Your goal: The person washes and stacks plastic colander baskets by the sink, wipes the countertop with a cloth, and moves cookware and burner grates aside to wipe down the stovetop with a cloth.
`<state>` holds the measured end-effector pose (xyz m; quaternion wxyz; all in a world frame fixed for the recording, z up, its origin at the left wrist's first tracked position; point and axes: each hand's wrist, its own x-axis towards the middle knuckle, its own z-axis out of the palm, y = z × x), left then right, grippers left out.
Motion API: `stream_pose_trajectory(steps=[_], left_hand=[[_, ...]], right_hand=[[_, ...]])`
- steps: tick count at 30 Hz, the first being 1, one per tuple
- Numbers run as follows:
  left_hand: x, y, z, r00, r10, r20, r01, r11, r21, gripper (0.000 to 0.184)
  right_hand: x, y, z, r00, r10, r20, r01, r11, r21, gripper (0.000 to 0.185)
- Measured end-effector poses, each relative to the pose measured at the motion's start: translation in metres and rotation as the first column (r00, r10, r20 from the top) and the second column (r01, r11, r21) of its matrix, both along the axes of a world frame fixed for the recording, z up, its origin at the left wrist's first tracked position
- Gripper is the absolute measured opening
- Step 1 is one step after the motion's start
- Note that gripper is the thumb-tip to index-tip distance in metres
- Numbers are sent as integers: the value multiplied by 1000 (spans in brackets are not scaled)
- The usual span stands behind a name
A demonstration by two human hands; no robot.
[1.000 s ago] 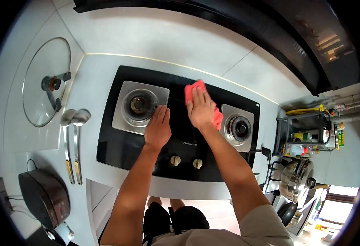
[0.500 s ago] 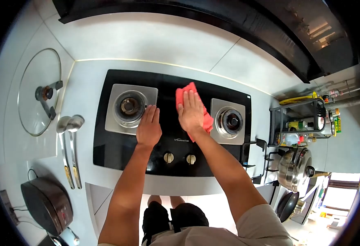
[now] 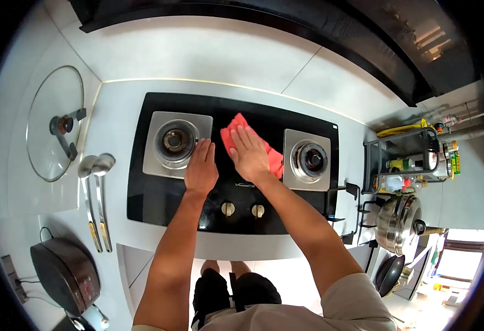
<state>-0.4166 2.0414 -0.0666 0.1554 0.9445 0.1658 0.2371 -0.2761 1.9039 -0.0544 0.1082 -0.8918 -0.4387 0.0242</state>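
Note:
A black two-burner gas stove [image 3: 231,207] is set into the counter in front of me. My right hand [image 3: 250,157] lies flat, fingers stretched out, on a red cloth [image 3: 269,157] pressed against the glass between the burners. My left hand [image 3: 201,168] rests with straight fingers near the right edge of the left burner's steel plate [image 3: 156,163]; nothing shows in it. The right burner [image 3: 310,160] is just right of the cloth. Two knobs, the left knob [image 3: 228,209] and the right knob [image 3: 258,211], sit along the front.
Left on the counter lie two long-handled utensils [image 3: 100,204], with a dark cooker [image 3: 65,273] nearer me. A glass lid [image 3: 38,138] hangs on the left wall. At right stand a bottle rack [image 3: 371,165], pot supports [image 3: 352,190] and a steel pot [image 3: 391,223]. A range hood [image 3: 253,16] overhangs the back.
My right hand has slid left across the glass with the red cloth, which is bunched differently under it. My left hand has stayed almost in place.

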Motion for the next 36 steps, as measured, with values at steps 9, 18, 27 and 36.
stream_pose_trajectory(steps=[9, 18, 27, 36], left_hand=[[2, -1, -1, 1000, 1, 18, -1, 1000, -2, 44], [-5, -1, -1, 996, 26, 81, -14, 989, -147, 48], [3, -2, 24, 944, -216, 248, 216, 976, 28, 55], [-18, -8, 23, 826, -498, -262, 496, 865, -79, 71]], right_hand=[[32, 63, -9, 987, -147, 57, 149, 988, -27, 59], [20, -6, -7, 999, 34, 43, -38, 994, 107, 56], [-6, -36, 17, 898, 405, -175, -274, 823, 497, 52], [-21, -96, 27, 959, 261, -111, -237, 952, 194, 39]])
